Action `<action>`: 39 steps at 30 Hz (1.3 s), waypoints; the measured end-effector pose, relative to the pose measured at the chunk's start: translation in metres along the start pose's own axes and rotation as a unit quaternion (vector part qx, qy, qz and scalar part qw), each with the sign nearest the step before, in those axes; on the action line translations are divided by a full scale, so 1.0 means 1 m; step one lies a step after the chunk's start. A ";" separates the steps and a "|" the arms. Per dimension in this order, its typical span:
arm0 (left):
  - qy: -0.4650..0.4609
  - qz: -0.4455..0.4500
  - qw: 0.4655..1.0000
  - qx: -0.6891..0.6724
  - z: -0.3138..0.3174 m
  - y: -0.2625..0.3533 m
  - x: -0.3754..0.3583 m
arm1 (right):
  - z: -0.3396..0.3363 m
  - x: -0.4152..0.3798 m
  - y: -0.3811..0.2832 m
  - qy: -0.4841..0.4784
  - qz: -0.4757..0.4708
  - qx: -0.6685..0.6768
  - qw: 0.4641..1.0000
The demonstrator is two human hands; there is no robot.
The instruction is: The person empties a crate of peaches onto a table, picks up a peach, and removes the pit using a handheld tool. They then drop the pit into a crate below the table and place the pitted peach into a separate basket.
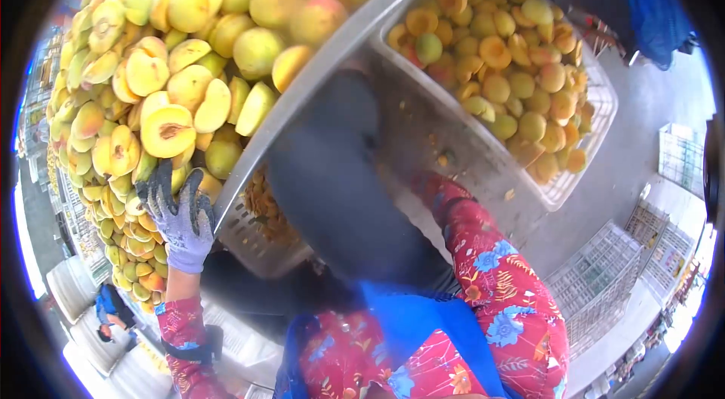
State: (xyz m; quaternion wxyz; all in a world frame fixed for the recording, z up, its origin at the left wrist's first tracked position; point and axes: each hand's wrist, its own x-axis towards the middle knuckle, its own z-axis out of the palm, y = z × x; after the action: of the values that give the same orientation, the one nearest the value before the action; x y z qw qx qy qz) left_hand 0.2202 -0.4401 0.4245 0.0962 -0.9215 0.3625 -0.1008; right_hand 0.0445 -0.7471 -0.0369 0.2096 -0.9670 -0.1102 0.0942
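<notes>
My left hand [181,210], in a grey-and-lavender work glove with dark fingers, rests at the near edge of a large heap of yellow peaches [189,6]. Its fingers are spread against the fruit, and no peach is seen gripped in them. Many peaches are cut in half; one peach half [168,131] just beyond my fingertips lies with its reddish-brown hollow facing up. A metal rim [302,93] borders the heap. My right arm, in a red floral sleeve [498,270], reaches forward; I cannot make out the hand beyond its cuff.
A white plastic crate [559,191] full of cut and whole peaches stands at the upper right. Below the rim, a perforated basket [264,252] holds brownish scraps. Stacked crates [596,278] stand on the floor at right. Another person [113,312] is at far left.
</notes>
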 end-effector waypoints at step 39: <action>0.141 -0.375 0.866 -0.301 0.040 -0.059 -0.168 | -0.389 0.133 -0.363 0.170 -0.374 -0.085 0.908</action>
State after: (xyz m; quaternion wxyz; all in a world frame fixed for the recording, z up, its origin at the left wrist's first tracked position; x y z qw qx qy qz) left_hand 0.1479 -0.2781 0.3810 -0.2829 -0.9481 0.0124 -0.1446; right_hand 0.1981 -0.5410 0.4470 0.1622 -0.8702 -0.4345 -0.1662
